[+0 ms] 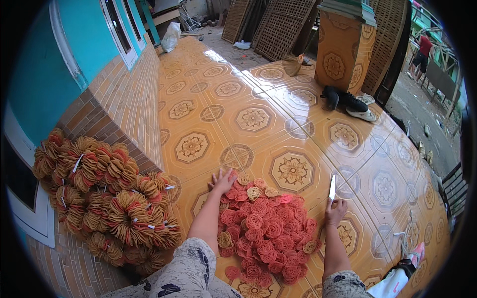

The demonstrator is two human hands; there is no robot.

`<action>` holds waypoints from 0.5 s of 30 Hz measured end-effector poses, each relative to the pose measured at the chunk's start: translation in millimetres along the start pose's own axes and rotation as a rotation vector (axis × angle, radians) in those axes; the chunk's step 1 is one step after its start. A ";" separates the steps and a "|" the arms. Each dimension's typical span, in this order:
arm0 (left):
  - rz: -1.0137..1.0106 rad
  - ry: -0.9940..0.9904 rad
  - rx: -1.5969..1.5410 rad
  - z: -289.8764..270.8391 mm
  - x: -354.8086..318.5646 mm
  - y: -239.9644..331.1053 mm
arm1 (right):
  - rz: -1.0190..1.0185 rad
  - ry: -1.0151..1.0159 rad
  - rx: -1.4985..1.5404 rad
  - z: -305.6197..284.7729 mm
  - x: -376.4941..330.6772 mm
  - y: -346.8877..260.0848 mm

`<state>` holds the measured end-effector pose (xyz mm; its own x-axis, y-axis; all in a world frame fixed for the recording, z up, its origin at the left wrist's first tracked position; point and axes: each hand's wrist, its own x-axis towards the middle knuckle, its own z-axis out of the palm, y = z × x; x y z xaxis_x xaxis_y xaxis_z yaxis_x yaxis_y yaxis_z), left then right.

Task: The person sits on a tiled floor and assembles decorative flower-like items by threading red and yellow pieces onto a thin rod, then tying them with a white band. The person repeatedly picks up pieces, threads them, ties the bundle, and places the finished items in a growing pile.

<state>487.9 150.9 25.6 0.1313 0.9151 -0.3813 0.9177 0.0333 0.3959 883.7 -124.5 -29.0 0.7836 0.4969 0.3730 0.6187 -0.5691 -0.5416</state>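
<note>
A heap of round, lacy, pink-red crackers (271,233) lies on the tiled floor before me, with a few yellowish crackers (254,193) among them. At the heap's far left edge is my left hand (223,183), its fingers spread and touching or close to the outermost crackers. My right hand (336,211) is closed round a knife (332,186), to the right of the heap. The pale blade points away from me; the handle is mostly hidden in my fingers. To my left are stacked several ring-shaped bundles (126,216) of tan and reddish crackers, fastened with white ties.
A brick-faced wall (121,111) runs along the left. Black shoes (348,103) lie near a tiled pillar (339,49). Woven panels (283,30) lean at the back. A white bag (390,283) and white strips lie at lower right. Another person (424,52) stands outside, far right.
</note>
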 end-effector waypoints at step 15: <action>-0.267 0.467 -0.068 56.5 -147.6 -75.1 | -0.021 0.000 0.044 2.6 1.2 3.1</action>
<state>420.7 -9.4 5.0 -0.2980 0.9519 -0.0709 0.8679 0.3011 0.3950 886.4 -124.0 -32.1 0.7707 0.5082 0.3844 0.6315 -0.5291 -0.5667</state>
